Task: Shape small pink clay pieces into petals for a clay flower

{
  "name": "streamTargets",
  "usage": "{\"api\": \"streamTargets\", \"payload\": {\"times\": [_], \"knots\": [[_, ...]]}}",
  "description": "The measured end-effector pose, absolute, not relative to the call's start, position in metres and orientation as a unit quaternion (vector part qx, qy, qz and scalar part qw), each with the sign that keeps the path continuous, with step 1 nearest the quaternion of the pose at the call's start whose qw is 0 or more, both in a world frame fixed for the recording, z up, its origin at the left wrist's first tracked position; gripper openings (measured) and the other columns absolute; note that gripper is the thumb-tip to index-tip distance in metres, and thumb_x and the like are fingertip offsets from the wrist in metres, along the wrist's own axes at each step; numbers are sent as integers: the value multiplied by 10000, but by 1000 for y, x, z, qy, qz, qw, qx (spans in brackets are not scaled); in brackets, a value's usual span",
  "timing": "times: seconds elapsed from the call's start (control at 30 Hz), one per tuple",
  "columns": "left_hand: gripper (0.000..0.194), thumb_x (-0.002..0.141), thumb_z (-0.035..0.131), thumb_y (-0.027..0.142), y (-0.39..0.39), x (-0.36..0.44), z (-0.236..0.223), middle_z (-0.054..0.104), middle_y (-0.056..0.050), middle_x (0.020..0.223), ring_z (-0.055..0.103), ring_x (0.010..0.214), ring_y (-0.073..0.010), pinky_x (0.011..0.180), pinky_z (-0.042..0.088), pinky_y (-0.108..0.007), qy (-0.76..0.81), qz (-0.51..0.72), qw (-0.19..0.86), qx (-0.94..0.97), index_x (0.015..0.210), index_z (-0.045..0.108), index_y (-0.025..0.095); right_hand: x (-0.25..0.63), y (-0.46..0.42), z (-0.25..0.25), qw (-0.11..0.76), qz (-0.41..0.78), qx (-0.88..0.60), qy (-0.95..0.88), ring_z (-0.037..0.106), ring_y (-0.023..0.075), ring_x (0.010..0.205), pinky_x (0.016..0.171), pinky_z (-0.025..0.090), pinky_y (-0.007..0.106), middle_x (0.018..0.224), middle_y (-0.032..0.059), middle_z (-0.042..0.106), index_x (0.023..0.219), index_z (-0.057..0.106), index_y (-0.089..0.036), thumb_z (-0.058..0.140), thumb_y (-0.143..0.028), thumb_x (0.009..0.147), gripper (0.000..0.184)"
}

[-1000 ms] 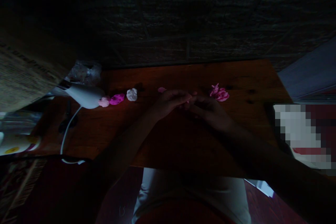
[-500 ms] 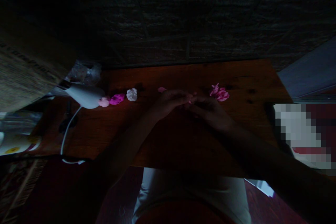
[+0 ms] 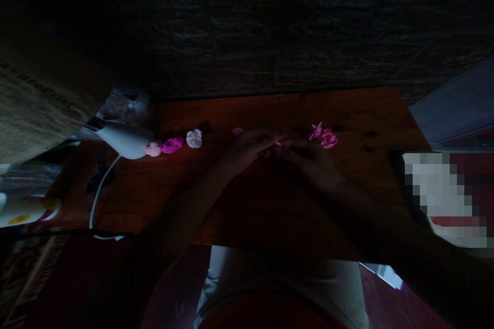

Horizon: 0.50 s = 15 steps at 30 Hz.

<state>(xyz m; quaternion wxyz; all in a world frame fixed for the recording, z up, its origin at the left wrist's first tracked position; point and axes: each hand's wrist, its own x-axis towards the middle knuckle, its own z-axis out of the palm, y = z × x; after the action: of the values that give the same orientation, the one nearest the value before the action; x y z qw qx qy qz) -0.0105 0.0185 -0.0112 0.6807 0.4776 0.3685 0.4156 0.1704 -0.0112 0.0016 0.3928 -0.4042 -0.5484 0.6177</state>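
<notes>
Over the middle of the wooden table, my left hand (image 3: 252,148) and my right hand (image 3: 306,157) meet at the fingertips. Both are closed in a pinch on a small pink piece of modelling clay (image 3: 278,143), mostly covered by the fingers. Just behind my left hand lies a flat pink clay bit (image 3: 237,131). Beyond my right hand sit pink clay flower shapes (image 3: 323,136) with petal-like folds. To the left, a white clay lump (image 3: 194,138), a magenta lump (image 3: 172,145) and a pale pink lump (image 3: 153,149) stand in a row.
A white lamp-like object (image 3: 125,140) with a white cable (image 3: 94,200) stands on the table (image 3: 239,211) at the left, before a crumpled clear plastic bag (image 3: 125,105). A printed cardboard box (image 3: 42,82) juts in at upper left. A dark brick-patterned wall (image 3: 247,25) rises behind.
My fingers have shifted slightly around the pink clay piece, and its visible part sits a little further left. The clay pieces on the table stay where they were.
</notes>
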Motion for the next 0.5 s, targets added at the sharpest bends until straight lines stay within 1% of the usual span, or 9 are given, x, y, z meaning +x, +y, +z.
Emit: {"api": "streamTargets", "payload": {"times": [0.13, 0.23, 0.3, 0.4, 0.5], "knots": [[375, 699, 847, 488, 20, -11, -12, 694, -29, 777, 544, 645, -82, 605, 409, -218, 364, 420, 683, 474, 854, 765, 156, 170, -11, 3, 410, 617, -407, -535, 465, 94, 594, 545, 367, 239, 742, -1, 662, 867, 765, -179, 776, -513, 800, 341], [389, 700, 847, 500, 19, -12, -13, 698, -37, 800, 548, 662, -87, 605, 403, -220, 359, 421, 684, 475, 869, 772, 158, 170, -11, 3, 414, 617, -406, -532, 440, 89, 574, 530, 353, 237, 704, -11, 636, 828, 756, -180, 781, -506, 797, 328], [403, 714, 836, 512, 19, -12, -12, 698, -39, 816, 536, 662, -86, 604, 394, -224, 351, 420, 683, 484, 917, 784, 168, 170, -11, 2, 419, 612, -411, -530, 422, 85, 555, 513, 336, 236, 679, -16, 619, 802, 746, -182, 773, -521, 800, 340], [418, 748, 819, 496, 19, -13, -12, 674, -25, 784, 509, 647, -82, 610, 386, -233, 345, 409, 677, 505, 1025, 789, 185, 171, -11, 0, 421, 610, -427, -518, 445, 88, 557, 502, 334, 235, 703, -2, 638, 792, 733, -179, 759, -562, 798, 384], [420, 768, 806, 488, 19, -13, -12, 668, -25, 782, 506, 652, -86, 621, 388, -243, 342, 402, 678, 511, 1062, 786, 188, 170, -11, -1, 418, 614, -433, -511, 445, 83, 548, 495, 324, 231, 706, 1, 640, 782, 723, -176, 730, -583, 820, 408]]}}
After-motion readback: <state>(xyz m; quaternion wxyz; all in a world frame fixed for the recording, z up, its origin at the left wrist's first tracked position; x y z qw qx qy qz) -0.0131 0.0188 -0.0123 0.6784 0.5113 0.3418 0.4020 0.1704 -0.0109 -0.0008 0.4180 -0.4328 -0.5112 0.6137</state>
